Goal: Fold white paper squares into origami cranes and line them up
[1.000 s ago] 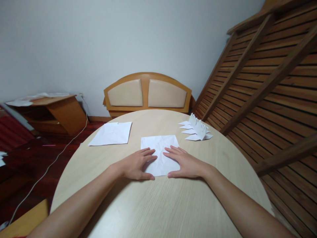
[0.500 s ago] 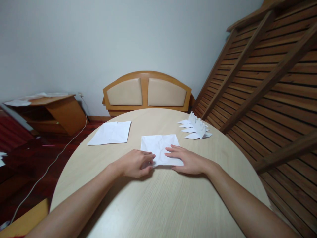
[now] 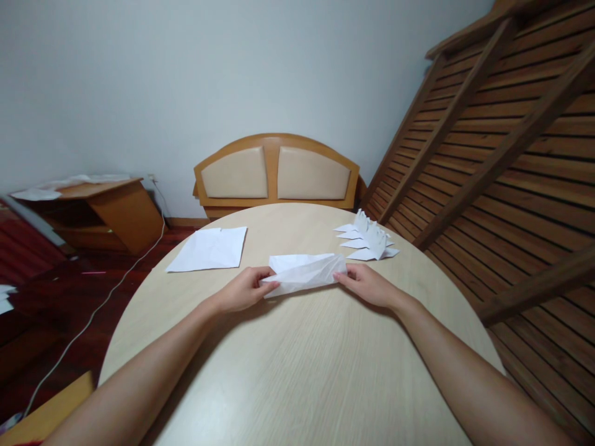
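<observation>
A creased white sheet of paper [image 3: 304, 272] is bent over on itself near the middle of the round table [image 3: 297, 371]. My left hand [image 3: 246, 288] pinches its left end between thumb and fingers. At the right end, my right hand [image 3: 367, 284] grips the paper the same way, thumb on the near side. The near edge of the sheet is lifted and curls back over the far part. Behind my right hand stand several folded white paper figures [image 3: 369, 238] with pointed tips, lined up in a row.
Flat white paper [image 3: 209, 249] lies on the table at the left. Past the table are a padded headboard [image 3: 276, 170] and a pale wall. Slatted wood [image 3: 502, 155] leans on the right. A cable [image 3: 100, 303] runs over the floor beside a wooden desk [image 3: 116, 214].
Both hands have gone from lying on the flat sheet to pinching its ends. The near edge has been raised and folded away from me, so the sheet looks narrower.
</observation>
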The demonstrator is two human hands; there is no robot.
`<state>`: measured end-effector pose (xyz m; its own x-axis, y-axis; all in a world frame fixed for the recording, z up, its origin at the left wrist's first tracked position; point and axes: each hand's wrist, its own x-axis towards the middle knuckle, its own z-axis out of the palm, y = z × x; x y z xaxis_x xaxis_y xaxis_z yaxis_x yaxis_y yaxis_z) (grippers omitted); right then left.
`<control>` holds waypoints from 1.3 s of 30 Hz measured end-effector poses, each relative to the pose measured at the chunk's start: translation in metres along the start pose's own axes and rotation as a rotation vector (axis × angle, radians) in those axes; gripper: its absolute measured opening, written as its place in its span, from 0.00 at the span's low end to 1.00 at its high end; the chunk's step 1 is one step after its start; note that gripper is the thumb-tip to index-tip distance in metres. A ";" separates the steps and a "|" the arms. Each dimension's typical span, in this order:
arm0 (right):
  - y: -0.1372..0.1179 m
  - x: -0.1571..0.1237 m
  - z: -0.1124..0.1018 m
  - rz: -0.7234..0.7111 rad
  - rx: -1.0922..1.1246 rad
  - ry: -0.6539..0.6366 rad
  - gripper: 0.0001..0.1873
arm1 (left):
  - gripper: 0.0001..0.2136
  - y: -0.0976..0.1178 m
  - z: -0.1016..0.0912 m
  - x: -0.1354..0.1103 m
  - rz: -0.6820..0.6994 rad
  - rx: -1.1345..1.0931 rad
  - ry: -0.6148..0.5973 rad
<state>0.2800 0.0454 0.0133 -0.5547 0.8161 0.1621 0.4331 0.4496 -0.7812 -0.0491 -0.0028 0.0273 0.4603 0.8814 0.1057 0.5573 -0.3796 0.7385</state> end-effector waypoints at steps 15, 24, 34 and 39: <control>0.002 0.007 0.019 0.081 -0.307 0.336 0.33 | 0.23 0.007 0.042 0.005 0.231 0.551 0.281; -0.029 -0.002 0.060 -0.143 -0.528 -0.101 0.37 | 0.27 0.002 0.057 0.009 0.164 0.508 -0.058; -0.021 -0.002 0.048 -0.160 -0.444 -0.161 0.34 | 0.14 0.008 0.039 0.007 0.243 0.464 0.025; -0.025 0.000 0.042 -0.277 -0.441 -0.098 0.23 | 0.16 0.013 0.031 0.004 0.299 0.463 -0.010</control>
<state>0.2393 0.0185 0.0072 -0.7452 0.6170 0.2529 0.5072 0.7707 -0.3857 -0.0186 -0.0130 0.0164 0.6508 0.7141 0.2578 0.6458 -0.6992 0.3067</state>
